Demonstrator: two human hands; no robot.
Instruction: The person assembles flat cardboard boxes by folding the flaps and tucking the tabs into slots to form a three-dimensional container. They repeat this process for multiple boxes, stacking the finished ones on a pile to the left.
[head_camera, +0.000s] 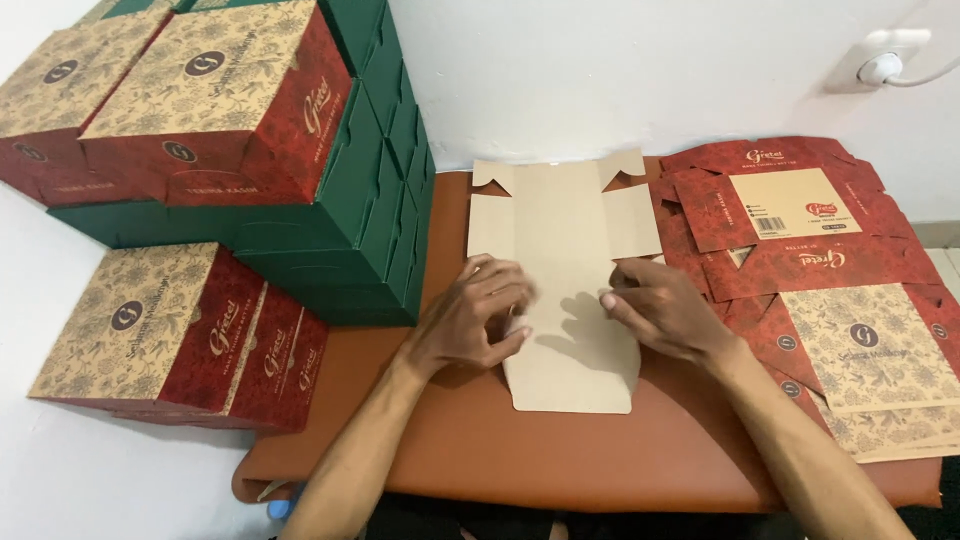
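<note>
A flat, unfolded cardboard box blank lies plain brown side up on the brown padded surface. My left hand presses on the blank's left side panel, fingers curled at its fold. At the right side, my right hand rests on the blank, fingertips pinching its edge near the middle. Both hands are on the same sheet, a short gap between them.
A stack of flat red and tan patterned box blanks lies to the right. Assembled red and tan boxes sit on dark green boxes at left, two more in front. A white wall socket is upper right.
</note>
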